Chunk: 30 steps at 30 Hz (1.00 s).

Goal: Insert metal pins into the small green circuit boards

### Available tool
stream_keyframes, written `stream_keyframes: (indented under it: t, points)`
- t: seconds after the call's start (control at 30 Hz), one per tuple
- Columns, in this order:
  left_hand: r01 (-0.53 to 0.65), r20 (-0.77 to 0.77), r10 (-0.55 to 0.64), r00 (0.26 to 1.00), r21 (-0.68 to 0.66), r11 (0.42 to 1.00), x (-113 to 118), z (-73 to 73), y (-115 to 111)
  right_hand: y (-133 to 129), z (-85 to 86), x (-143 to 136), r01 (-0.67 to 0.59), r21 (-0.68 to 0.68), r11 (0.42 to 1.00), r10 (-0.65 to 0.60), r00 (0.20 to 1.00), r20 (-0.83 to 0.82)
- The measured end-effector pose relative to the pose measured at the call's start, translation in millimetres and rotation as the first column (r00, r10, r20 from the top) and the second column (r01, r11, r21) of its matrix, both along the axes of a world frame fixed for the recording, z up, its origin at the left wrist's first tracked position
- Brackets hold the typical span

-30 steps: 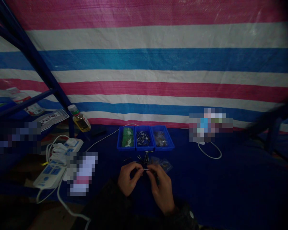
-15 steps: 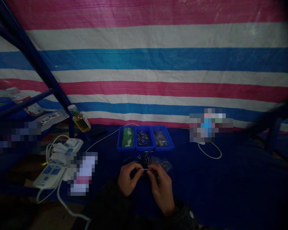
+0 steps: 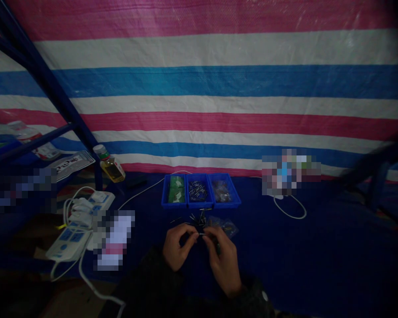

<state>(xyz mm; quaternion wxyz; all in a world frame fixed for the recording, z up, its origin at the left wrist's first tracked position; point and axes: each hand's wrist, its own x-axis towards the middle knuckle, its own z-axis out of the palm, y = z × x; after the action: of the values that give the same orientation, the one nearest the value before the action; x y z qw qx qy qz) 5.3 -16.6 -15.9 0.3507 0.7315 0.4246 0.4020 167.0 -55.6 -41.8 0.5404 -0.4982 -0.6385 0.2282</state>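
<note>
My left hand [image 3: 181, 247] and my right hand [image 3: 223, 258] meet at the front of the blue table. Between their pinched fingertips runs a short, thin metal rod [image 3: 201, 234], with one end in each hand. Something small and greenish shows inside my right hand, too dark to make out. Just beyond the fingers lies a loose pile of dark and silvery thin rods [image 3: 202, 217]. Clear plastic bags [image 3: 230, 227] with small contents rest to the right of that pile.
Behind the pile stand three blue bins: one with green packets [image 3: 176, 190], one with thin rods [image 3: 198, 191], one with clear bags [image 3: 223, 192]. Leftward are a power strip [image 3: 68, 243] with cables and a bottle of yellow liquid [image 3: 111, 165]. Striped sheeting [image 3: 199, 119] hangs behind.
Both hands keep nearly the same place and pinch on the thin metal rod. Nothing else has visibly moved.
</note>
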Motion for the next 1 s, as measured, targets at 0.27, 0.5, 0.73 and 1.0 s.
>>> stream_keyframes:
  t: [0.27, 0.5, 0.73, 1.0]
  points:
    - [0.014, -0.003, -0.014, 1.0, 0.014, 1.0, 0.1, -2.7, -0.1, 1.1, -1.5, -0.8, 0.021, -0.001, 1.0, -0.021, 1.0, 0.015]
    - [-0.003, 0.0, 0.003, 1.0, 0.018, 1.0, 0.1, -2.9, 0.3, 0.7, -1.4, -0.4, 0.025, -0.043, 0.999, -0.024, 1.0, 0.015]
    - [-0.009, 0.011, 0.009, 1.0, 0.009, 1.0, 0.1, -1.0, 0.2, 0.3, -2.7, -0.7, 0.008, 0.002, 1.0, -0.008, 1.0, 0.015]
    - [-0.024, 0.003, 0.024, 1.0, 0.024, 0.999, -0.1, -3.2, -0.4, 0.3, -1.9, 0.2, 0.064, -0.069, 0.996, -0.061, 0.997, 0.036]
